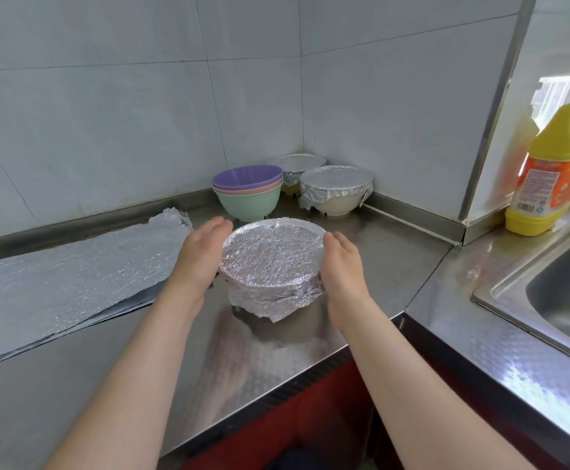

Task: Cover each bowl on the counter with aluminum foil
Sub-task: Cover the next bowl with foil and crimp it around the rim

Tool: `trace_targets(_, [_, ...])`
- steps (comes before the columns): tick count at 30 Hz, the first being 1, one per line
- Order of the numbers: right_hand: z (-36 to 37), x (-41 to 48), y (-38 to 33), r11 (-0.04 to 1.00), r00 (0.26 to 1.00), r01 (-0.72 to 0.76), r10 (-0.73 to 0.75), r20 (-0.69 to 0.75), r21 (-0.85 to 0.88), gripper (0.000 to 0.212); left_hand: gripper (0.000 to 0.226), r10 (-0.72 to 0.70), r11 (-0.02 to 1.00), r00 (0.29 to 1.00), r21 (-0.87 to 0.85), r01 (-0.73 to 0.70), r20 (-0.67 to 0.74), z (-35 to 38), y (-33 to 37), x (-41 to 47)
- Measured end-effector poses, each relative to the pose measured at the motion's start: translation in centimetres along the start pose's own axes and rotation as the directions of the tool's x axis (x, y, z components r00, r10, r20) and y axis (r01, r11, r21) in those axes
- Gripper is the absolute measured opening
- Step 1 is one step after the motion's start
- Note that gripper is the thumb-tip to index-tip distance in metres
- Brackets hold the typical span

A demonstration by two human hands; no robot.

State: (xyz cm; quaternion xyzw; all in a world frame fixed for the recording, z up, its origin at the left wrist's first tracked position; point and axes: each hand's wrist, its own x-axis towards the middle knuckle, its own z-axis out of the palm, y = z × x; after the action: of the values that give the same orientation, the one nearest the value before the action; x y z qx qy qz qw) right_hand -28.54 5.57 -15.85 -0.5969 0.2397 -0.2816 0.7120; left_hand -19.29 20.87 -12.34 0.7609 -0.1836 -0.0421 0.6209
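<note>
A bowl wrapped in foil (271,262) stands near the middle of the steel surface (260,361), towards its front edge. The foil is stretched fairly flat across the rim, finely crinkled and bright, and folds down over the sides. At the front its loose edge hangs in ragged pleats, with one corner pointing down to the right. The bowl under it is almost wholly hidden.

The left hand (205,252) lies against the bowl's left side and the right hand (341,262) against its right. Both sets of fingers are nearly straight and held together, flat to the foil at the rim rather than curled round anything.

Left of the bowl a long sheet of foil (73,273) lies spread on the surface, its far end crumpled. Behind the bowl is a stack of uncovered bowls (248,191), purple over pink over green. In the corner beside it stand a foil-covered cream bowl (336,188) and, behind that, another foil-covered bowl (297,167). At the right are a yellow bottle (548,171) and a sink (565,293).
</note>
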Motion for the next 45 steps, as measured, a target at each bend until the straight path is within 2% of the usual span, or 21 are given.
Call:
trace_targets(2, [0.8,0.4,0.4,1.000,0.999,0.011,-0.011,-0.042,0.000,0.030,0.016,-0.011,0.999,1.000,-0.050,0.011,0.019,0.5,-0.8,0.2])
trace_targets(4, [1.6,0.6,0.2,1.000,0.996,0.023,-0.023,-0.082,0.001,0.033,0.020,-0.016,0.997,1.000,-0.074,0.017,0.015,1.0,-1.4,0.3])
trace_targets(7, [1.8,0.6,0.2,1.000,0.994,0.023,-0.023,-0.108,0.004,0.036,0.046,-0.014,0.996,0.999,-0.090,0.017,0.033,1.4,-1.5,0.1])
trace_targets(10, [1.7,0.2,-0.1,1.000,0.990,0.025,-0.025,-0.136,-0.002,0.035,0.045,0.003,0.996,1.000,-0.093,-0.002,0.013,1.4,-1.3,-0.4])
trace_targets(13, [1.2,0.3,-0.1,0.999,0.997,-0.035,0.038,-0.067,0.040,0.031,0.037,0.013,0.996,0.998,-0.094,-0.008,0.059,1.3,-1.1,-0.7])
trace_targets(15, [0.6,0.4,-0.7,0.990,0.992,-0.112,0.117,-0.053,0.082,0.046,0.021,0.022,0.996,0.995,-0.085,-0.014,0.098,0.9,-0.7,-1.4])
trace_targets(17, [-0.3,0.9,-1.0,0.985,0.985,-0.127,0.138,-0.099,0.115,0.055,0.026,0.038,0.998,0.996,-0.045,-0.035,0.079,0.6,-0.2,-2.5])
trace_targets(20, [-2.3,0.4,-1.1,0.983,0.974,-0.125,0.147,-0.171,0.130,0.055,0.026,0.095,0.987,0.995,0.125,-0.098,0.031,-0.1,-0.5,-4.0])
trace_targets(23, [-2.9,-1.8,-0.4,0.982,0.985,-0.112,0.129,-0.111,0.151,0.051,0.013,0.182,0.942,0.983,0.291,-0.166,-0.026,-0.6,-1.0,-4.3])
trace_targets(24, [-2.6,-2.4,-0.1,0.980,0.989,-0.109,0.123,-0.077,0.169,0.050,0.023,0.181,0.938,0.983,0.306,-0.161,-0.037,-0.5,-1.1,-4.2])
trace_targets(26, [-1.5,-3.0,0.5,0.974,0.989,-0.132,0.143,-0.048,0.185,0.064,0.045,0.131,0.960,0.991,0.247,-0.128,0.004,0.0,-1.0,-4.0])
trace_targets(27, [-1.0,-3.1,0.7,0.973,0.989,-0.131,0.143,-0.046,0.190,0.075,0.045,0.099,0.978,0.994,0.180,-0.105,0.043,0.4,-1.0,-3.9])
trace_targets(30, [-0.1,-2.7,1.2,0.962,0.987,-0.134,0.150,-0.051,0.237,0.086,0.017,0.085,0.989,0.994,0.111,-0.093,0.074,1.5,-0.9,-4.4])
trace_targets(31, [0.1,-2.8,1.0,0.960,0.987,-0.132,0.150,-0.056,0.245,0.084,0.024,0.097,0.988,0.994,0.112,-0.102,0.049,1.7,-0.9,-4.4])
trace_targets(33, [0.3,-2.7,0.9,0.955,0.986,-0.131,0.155,-0.069,0.265,0.078,0.021,0.098,0.991,0.994,0.083,-0.101,0.037,2.0,-1.2,-4.5])
trace_targets(35, [0.4,-2.6,0.8,0.954,0.982,-0.145,0.172,-0.084,0.261,0.074,0.037,0.107,0.990,0.994,0.084,-0.109,0.031,2.0,-1.5,-4.5])
trace_targets(38, [0.2,-2.5,0.1,0.956,0.977,-0.177,0.200,-0.078,0.233,0.044,0.050,0.100,0.991,0.994,0.086,-0.103,0.033,2.0,-1.7,-4.7])
trace_targets(40, [0.0,-2.2,-0.2,0.956,0.977,-0.187,0.205,-0.058,0.226,0.038,0.052,0.096,0.992,0.995,0.082,-0.099,0.036,2.2,-1.7,-5.0])
trace_targets(42, [-0.3,-1.9,-0.2,0.961,0.979,-0.188,0.200,-0.038,0.203,0.034,0.044,0.089,0.992,0.995,0.084,-0.093,0.046,2.2,-1.7,-5.1])
trace_targets(44, [-0.4,-2.1,-0.6,0.966,0.983,-0.182,0.185,-0.004,0.185,0.028,0.019,0.071,0.994,0.996,0.078,-0.076,0.060,2.1,-1.5,-4.9])
trace_targets(45, [-0.4,-2.1,-0.8,0.969,0.982,-0.186,0.187,0.009,0.164,0.030,0.017,0.070,0.994,0.996,0.076,-0.074,0.064,2.0,-1.4,-4.7])
